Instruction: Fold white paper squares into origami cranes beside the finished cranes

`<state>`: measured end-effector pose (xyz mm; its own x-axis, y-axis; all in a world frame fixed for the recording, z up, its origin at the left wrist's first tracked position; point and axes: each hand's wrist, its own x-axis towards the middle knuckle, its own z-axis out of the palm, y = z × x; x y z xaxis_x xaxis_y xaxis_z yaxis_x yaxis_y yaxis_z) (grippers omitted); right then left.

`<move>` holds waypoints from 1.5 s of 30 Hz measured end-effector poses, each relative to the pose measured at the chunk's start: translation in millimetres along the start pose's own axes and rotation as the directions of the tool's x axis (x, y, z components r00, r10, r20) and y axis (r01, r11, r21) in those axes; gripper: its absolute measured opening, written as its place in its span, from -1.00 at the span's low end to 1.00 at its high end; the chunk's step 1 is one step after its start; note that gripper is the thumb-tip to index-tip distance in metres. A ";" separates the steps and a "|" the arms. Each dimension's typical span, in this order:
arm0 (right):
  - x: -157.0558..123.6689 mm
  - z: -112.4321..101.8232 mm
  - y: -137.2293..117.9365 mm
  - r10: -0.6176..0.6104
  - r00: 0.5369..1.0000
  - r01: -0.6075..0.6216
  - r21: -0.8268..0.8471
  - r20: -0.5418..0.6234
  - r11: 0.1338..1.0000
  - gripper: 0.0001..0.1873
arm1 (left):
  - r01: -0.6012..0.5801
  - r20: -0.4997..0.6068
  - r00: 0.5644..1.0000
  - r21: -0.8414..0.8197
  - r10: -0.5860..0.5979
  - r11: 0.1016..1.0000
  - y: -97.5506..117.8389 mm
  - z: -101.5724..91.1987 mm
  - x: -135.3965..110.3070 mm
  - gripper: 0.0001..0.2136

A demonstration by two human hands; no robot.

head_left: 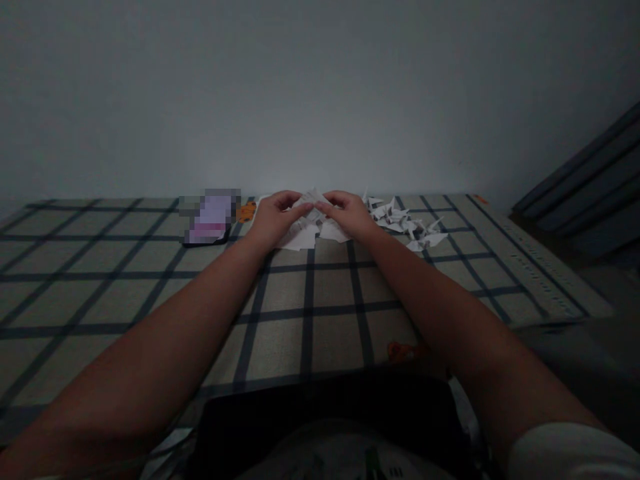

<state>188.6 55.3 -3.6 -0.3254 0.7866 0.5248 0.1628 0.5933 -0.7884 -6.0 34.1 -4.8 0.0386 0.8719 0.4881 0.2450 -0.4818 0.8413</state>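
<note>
Between my two hands, near the back of the table, is a piece of white paper (313, 195) with creases and faint print. My left hand (278, 215) pinches its left side between thumb and fingers. On the right side, my right hand (349, 210) grips the same paper, the two thumbs almost meeting. Loose white paper sheets (299, 238) lie flat under the hands, partly covered by them. Just right of my right hand sits a pile of folded white paper cranes (400, 219), some overlapping.
A phone (213, 217) with a blurred, lit screen rests left of my left hand. The checked tablecloth (280, 313) reaches back to a plain grey wall (320, 100). A dark ridged panel (585, 167) slants at the right. A black object (320, 400) is close to my body.
</note>
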 end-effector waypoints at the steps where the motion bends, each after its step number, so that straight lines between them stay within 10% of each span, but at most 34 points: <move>1: 0.2 -0.3 0.2 -0.003 1.000 0.003 -0.011 0.000 1.000 -0.68 | -0.015 0.007 1.000 0.012 0.015 1.000 0.1 0.0 0.0 -0.65; 45: 1.1 1.4 -4.4 0.036 0.998 -0.038 -0.033 -0.055 0.999 -0.80 | -0.013 0.166 0.986 0.084 -0.001 0.996 7.4 -1.0 -5.1 -0.65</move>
<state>186.2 53.3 -0.1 -0.2676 0.8155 0.5131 0.2055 0.5686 -0.7965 -5.4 25.9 -0.8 0.1989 0.8747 0.4419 0.3253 -0.4843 0.8122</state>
